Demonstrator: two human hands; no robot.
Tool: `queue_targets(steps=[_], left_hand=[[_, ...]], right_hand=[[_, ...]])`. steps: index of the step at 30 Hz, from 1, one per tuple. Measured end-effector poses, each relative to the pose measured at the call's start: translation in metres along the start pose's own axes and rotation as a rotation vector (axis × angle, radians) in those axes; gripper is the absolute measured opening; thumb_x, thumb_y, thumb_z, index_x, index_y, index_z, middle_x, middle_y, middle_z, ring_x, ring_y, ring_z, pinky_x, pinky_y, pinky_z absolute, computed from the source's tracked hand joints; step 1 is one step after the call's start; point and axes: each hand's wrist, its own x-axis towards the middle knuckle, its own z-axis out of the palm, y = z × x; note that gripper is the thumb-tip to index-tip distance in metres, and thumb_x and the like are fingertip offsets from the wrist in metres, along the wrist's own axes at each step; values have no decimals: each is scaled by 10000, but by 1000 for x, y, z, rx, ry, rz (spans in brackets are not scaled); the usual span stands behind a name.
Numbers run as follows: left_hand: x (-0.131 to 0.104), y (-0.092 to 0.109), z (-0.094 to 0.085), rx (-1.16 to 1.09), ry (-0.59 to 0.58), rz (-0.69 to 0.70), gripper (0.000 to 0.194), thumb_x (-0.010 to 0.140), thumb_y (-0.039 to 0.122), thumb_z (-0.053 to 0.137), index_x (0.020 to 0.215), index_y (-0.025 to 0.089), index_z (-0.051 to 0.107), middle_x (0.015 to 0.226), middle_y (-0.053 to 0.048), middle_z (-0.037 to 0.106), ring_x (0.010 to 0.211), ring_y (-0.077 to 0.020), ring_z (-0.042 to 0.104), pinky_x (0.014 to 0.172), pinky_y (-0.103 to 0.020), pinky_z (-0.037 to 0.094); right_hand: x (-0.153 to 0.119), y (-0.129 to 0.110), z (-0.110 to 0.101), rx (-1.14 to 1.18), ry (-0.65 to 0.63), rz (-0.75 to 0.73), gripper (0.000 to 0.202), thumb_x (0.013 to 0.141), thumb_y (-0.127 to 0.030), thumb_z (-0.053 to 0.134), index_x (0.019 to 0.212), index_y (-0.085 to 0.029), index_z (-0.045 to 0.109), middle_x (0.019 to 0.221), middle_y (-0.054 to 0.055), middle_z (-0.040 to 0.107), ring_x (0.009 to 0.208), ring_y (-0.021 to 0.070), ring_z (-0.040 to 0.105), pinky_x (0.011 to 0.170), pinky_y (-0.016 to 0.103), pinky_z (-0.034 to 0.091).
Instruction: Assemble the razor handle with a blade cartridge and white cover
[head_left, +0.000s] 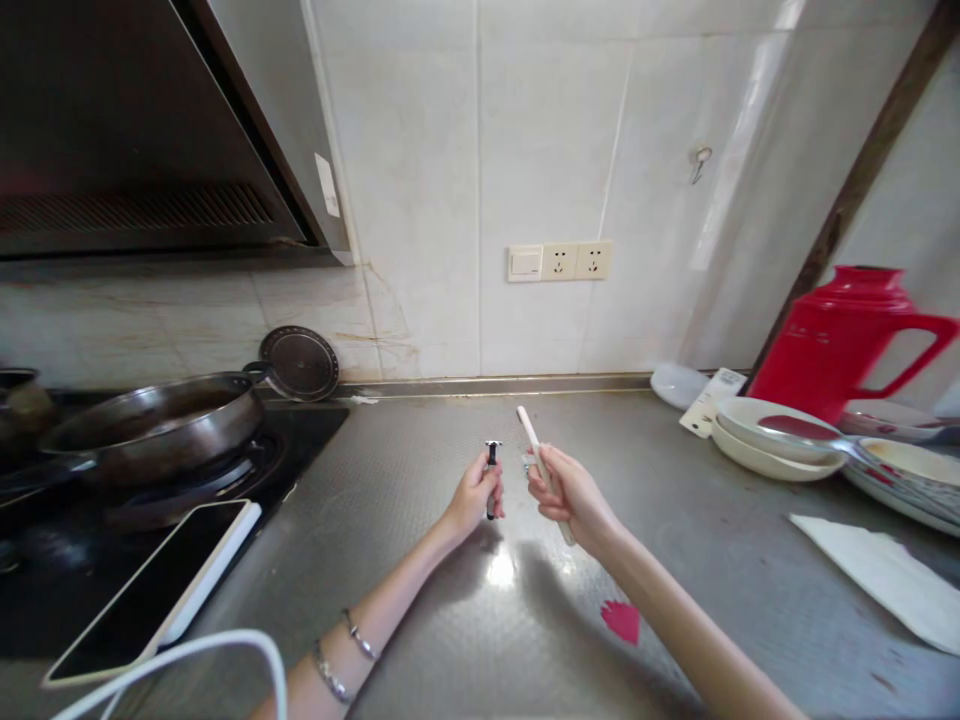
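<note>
My left hand (475,492) is closed round the handle of a small black peeler-like tool (492,455), its silvery head pointing up. To its right, my right hand (568,490) grips a slim white stick-like object (529,430), slanted with its upper end toward the wall. A small clear or silvery piece (529,462) shows beside the fingers of that hand, too small to make out. Both hands are above the metal counter (420,620), apart from each other. A pink scrap (620,620) lies on the counter below the right forearm.
At the left, a pan (161,425) sits on the stove, near a phone (150,590) and a white cable (225,638). At the right are stacked bowls (776,450), a red thermos (832,345), a card (712,402) and white paper (885,575). A dark hood (135,120) hangs upper left.
</note>
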Motion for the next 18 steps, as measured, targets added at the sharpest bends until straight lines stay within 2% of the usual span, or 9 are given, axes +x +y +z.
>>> queue_targets(steps=[3, 6, 13, 18], left_hand=[[0, -4, 4, -18, -1, 12, 411, 732, 575, 534, 809, 212, 358, 494, 122, 396, 311, -48, 395, 386, -201, 400], [-1, -7, 8, -22, -11, 45, 405, 738, 566, 537, 788, 206, 359, 489, 121, 375, 315, -35, 361, 367, -178, 356], [-3, -7, 10, -17, 5, 63, 378, 765, 547, 514, 797, 201, 364, 486, 112, 390, 328, -39, 357, 362, -176, 301], [-4, -5, 14, -40, 35, 57, 382, 760, 546, 521, 826, 201, 371, 483, 120, 373, 317, -36, 346, 355, -171, 294]], right_hand=[[-14, 4, 13, 70, -26, 119, 303, 744, -451, 597, 868, -196, 487, 438, -114, 339, 329, 16, 152, 299, 119, 60], [-21, 9, 19, 70, -26, 183, 326, 718, -471, 618, 807, -193, 473, 417, -126, 291, 334, 13, 112, 302, 122, 36], [-40, 30, 28, 108, 27, 170, 435, 625, -533, 685, 758, -206, 432, 430, -132, 283, 346, 5, 107, 313, 125, 23], [-43, 23, 33, 121, 26, 161, 471, 588, -542, 710, 764, -205, 432, 429, -133, 293, 348, 0, 106, 316, 126, 24]])
